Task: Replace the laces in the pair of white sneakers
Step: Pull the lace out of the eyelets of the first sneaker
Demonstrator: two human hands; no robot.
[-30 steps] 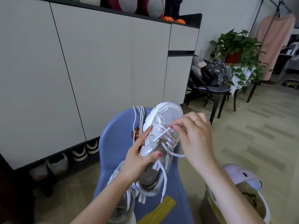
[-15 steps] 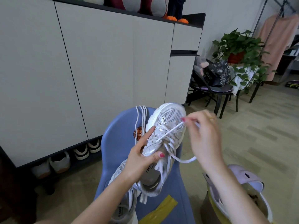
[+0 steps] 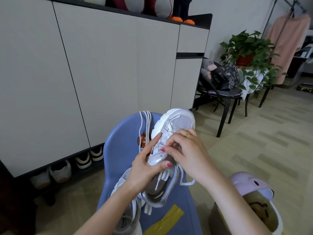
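Head view: a moment ago the right hand (image 3: 189,155) was drawn out to the side of the shoe with a stretch of lace taut between fingers and eyelets; now it is back down on the lacing, fingertips bunched over the middle eyelet rows of the raised sneaker (image 3: 171,133). I read that as one pull-through finished and the next eyelet being addressed, so this shoe is partway through its lace work, not done.

The right hand's fingers are curled and pinched together on the lace (image 3: 186,182) at the tongue; exactly which strand they hold is hidden under the fingers. A loose loop of that lace hangs out below the wrist.

The left hand (image 3: 145,168) grips the sneaker around its midfoot, thumb across the silver side panel and forefinger stretched up along the sole edge, holding it toe-up above the blue chair (image 3: 122,150).

The second sneaker (image 3: 127,211) lies on the seat near its front edge, under the left forearm. Spare white laces (image 3: 144,122) drape over the top edge of the chair back.
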